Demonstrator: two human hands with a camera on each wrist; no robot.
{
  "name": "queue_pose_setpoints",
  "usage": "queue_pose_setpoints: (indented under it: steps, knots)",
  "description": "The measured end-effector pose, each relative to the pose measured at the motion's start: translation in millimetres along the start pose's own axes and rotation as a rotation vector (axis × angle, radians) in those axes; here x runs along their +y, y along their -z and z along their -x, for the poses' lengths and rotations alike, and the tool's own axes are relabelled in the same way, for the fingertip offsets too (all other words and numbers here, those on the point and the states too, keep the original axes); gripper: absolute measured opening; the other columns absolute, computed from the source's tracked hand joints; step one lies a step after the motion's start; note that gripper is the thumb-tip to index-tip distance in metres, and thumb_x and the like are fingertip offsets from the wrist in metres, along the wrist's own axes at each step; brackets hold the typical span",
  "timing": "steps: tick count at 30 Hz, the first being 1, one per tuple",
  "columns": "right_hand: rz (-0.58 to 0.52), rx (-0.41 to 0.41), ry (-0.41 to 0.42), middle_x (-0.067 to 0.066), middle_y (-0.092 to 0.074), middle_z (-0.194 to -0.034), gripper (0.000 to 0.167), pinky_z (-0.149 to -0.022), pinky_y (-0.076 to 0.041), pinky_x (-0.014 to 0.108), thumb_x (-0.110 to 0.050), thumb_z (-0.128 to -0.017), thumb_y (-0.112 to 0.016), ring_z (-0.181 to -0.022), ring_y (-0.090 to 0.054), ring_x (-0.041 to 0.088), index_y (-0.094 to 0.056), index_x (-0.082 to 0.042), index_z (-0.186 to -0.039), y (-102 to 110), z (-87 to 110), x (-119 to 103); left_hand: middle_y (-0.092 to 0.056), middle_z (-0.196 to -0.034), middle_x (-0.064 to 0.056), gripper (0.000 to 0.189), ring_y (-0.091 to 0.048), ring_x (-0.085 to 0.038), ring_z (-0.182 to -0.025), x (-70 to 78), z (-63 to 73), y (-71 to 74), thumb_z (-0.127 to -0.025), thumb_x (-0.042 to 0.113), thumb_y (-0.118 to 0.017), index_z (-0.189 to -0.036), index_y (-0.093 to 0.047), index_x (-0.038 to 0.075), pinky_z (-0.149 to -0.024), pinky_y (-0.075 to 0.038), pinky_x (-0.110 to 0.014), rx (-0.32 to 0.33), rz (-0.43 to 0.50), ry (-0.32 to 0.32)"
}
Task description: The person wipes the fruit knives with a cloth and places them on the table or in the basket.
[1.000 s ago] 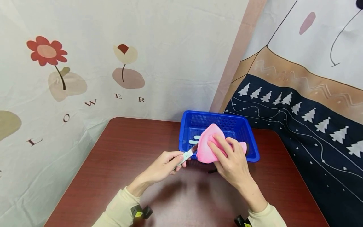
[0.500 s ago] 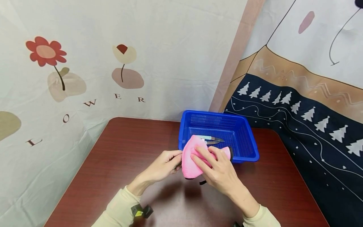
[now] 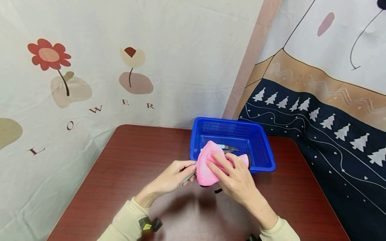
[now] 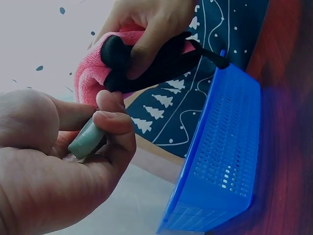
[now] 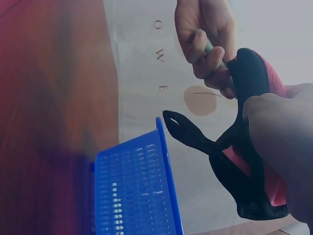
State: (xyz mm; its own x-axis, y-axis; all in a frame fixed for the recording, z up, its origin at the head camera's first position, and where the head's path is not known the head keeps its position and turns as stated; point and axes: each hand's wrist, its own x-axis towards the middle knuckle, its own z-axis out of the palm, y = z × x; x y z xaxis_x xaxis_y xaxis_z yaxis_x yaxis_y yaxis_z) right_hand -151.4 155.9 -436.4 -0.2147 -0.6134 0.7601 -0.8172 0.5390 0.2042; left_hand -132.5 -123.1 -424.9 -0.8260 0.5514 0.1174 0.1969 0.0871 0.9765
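Observation:
My left hand (image 3: 173, 177) grips a knife by its pale green handle (image 4: 88, 139). A pink cloth (image 3: 208, 169) with black trim is folded over the blade, which is hidden in the head view. My right hand (image 3: 239, 180) pinches the cloth from above, its thumb on the black underside in the left wrist view. The cloth's edge sits right beside the left fingers. From it hangs a black loop (image 5: 188, 132), seen in the right wrist view. Both hands are raised over the table, at the near edge of a blue basket (image 3: 269, 160).
Inside the basket lie knives (image 3: 230, 148) with pale handles, partly covered by the cloth. The basket stands at the back of a reddish-brown table (image 3: 135, 147). Behind the table hang a flower-printed cloth (image 3: 181, 67) and a dark one with white trees (image 3: 301, 127).
The cloth and right hand moved left and down along the knife towards the handle, covering the blade, then slightly back right. The left hand stayed nearly in place.

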Motion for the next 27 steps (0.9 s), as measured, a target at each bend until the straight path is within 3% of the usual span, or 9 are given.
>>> queue_pose_setpoints:
  steps: [8,18,27]
  knots:
    - [0.007,0.007,-0.040,0.016,-0.072,-0.150,0.038,-0.095,-0.060,0.052,-0.027,-0.116,-0.053,-0.119,-0.065,0.043,-0.076,-0.016,-0.144,1,2.7,11,-0.063,-0.085,-0.009,0.029,-0.052,-0.006,-0.066,-0.8,0.2,1.1,-0.121,0.020,-0.053,-0.112,-0.076,0.004,-0.060,-0.042,-0.020,0.001,-0.011,0.026]
    - [0.021,0.054,-0.084,0.016,-0.073,-0.149,0.038,-0.088,-0.058,0.055,-0.030,-0.117,-0.054,-0.114,-0.064,0.044,-0.076,-0.015,-0.143,2,5.2,24,-0.063,-0.086,-0.019,0.031,-0.052,-0.004,-0.067,-0.6,0.6,1.2,-0.122,0.014,-0.049,-0.117,-0.075,-0.002,-0.059,-0.043,-0.018,-0.009,-0.017,0.005]
    - [0.038,0.040,-0.137,0.019,-0.070,-0.153,0.039,-0.090,-0.054,0.056,-0.030,-0.115,-0.057,-0.113,-0.061,0.044,-0.075,-0.013,-0.145,4,10.9,36,-0.065,-0.089,-0.028,0.030,-0.052,-0.003,-0.067,0.9,2.0,1.1,-0.121,0.013,-0.048,-0.126,-0.074,-0.002,-0.058,-0.042,-0.017,-0.016,-0.033,-0.002]
